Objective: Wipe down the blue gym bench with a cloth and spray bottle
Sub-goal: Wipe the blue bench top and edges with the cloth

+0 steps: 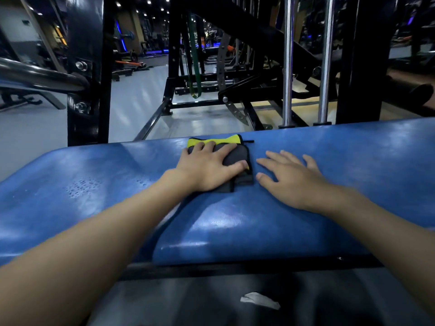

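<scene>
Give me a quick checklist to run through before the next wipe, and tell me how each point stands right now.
1. Hand on cloth: the left hand presses flat on the cloth. Ok.
2. Cloth on bench: it lies folded on the bench, near the far edge. Ok.
3. Path to the right: the right hand rests open on the bench just beside the cloth, so it would likely block a rightward stroke. Not ok.
4. Spray to wipe up: droplets sit unwiped on the left part of the bench. Ok.
5. Spray bottle to hand: none in view. Cannot tell.
</scene>
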{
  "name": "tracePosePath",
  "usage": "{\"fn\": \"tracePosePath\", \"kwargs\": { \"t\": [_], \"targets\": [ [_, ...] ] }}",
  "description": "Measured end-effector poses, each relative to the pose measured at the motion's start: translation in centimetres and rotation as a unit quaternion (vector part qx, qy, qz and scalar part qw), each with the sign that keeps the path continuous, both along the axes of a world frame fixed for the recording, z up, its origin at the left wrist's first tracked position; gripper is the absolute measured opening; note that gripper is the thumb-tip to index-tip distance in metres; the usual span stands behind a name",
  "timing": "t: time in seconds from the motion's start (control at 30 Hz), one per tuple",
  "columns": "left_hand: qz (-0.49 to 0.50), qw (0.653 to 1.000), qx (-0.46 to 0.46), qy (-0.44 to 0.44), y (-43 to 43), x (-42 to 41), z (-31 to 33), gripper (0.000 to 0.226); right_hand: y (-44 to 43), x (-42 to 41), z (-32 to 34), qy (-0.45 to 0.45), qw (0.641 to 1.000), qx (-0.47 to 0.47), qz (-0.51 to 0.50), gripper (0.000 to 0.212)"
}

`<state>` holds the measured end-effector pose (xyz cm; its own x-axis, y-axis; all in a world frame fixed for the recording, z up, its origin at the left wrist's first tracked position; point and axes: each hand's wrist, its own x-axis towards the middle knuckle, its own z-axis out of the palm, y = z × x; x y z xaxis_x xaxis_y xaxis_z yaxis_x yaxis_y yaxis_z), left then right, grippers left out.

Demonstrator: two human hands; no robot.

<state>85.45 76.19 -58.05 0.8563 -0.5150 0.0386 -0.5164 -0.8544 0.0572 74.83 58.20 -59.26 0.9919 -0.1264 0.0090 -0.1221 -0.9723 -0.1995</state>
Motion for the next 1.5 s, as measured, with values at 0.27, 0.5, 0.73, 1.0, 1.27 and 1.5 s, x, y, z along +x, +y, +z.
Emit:
{"fn": "tracePosePath", "kwargs": {
  "t": [0.27,0.5,0.73,1.0,1.27,1.5],
  "targets": [
    [0.038,0.999,-0.002,0.005,-2.7,7.4,0.1,0.077,-0.1,-0.1,-0.2,-0.013,1.000,0.000,0.001,0.056],
    [0.009,1.000,0.008,-0.001,0.5,0.2,-0.1,0.085,0.1,-0.2,0.1,-0.008,1.000,-0.004,-0.005,0.056],
    [-0.026,0.998,0.013,-0.056,5.4,-10.1,-0.6,0.093,0.5,-0.9,0.4,-0.015,1.000,-0.002,-0.004,0.055],
    [-0.016,0.999,0.000,-0.050,5.7,-10.5,-0.7,0.088,1.5,0.0,1.3,-0.060,0.998,0.013,-0.002,0.054],
    [0.009,1.000,-0.006,0.010,2.0,2.0,-0.1,0.086,2.3,0.9,-0.2,0.012,1.000,-0.022,0.019,0.061],
    [0.034,0.999,0.006,0.018,-0.9,8.8,0.6,0.071,2.4,1.0,-0.2,0.005,1.000,-0.022,0.017,0.058]
  ]
}}
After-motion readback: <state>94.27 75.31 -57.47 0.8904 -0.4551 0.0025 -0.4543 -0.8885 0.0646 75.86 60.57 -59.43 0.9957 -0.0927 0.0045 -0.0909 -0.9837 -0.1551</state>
